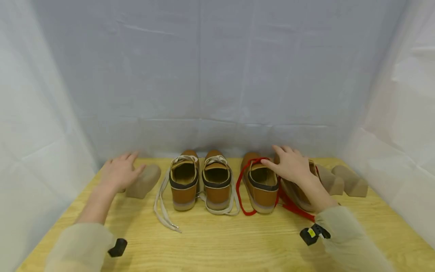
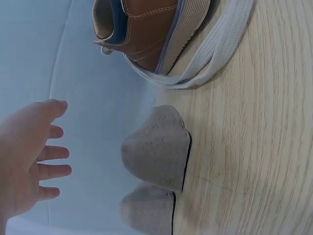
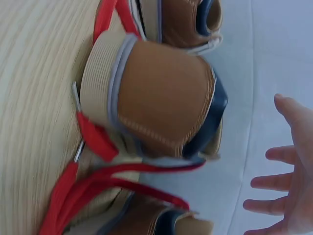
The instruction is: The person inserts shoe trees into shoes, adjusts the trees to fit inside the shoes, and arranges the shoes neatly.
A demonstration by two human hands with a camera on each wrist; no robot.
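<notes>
Two pairs of brown shoes stand heel-first on the wooden table (image 1: 238, 241). The left pair (image 1: 184, 181) has cream laces (image 2: 215, 54); the right pair (image 1: 261, 183) has red laces (image 1: 239, 192). My left hand (image 1: 120, 172) hovers with spread fingers by a beige shoe insert (image 1: 144, 181). The left wrist view shows this hand (image 2: 29, 156) apart from two such inserts (image 2: 156, 147), holding nothing. My right hand (image 1: 289, 163) is spread flat above the rightmost red-laced shoe (image 1: 297, 194). In the right wrist view its fingers (image 3: 286, 196) are straight, beside a shoe heel (image 3: 161, 98).
Two more beige inserts (image 1: 351, 181) lie at the right of the shoes. White cloth walls (image 1: 217, 75) close in the table at the back and both sides. Bare wood stretches in front of the shoes, with lace ends (image 1: 166, 219) trailing onto it.
</notes>
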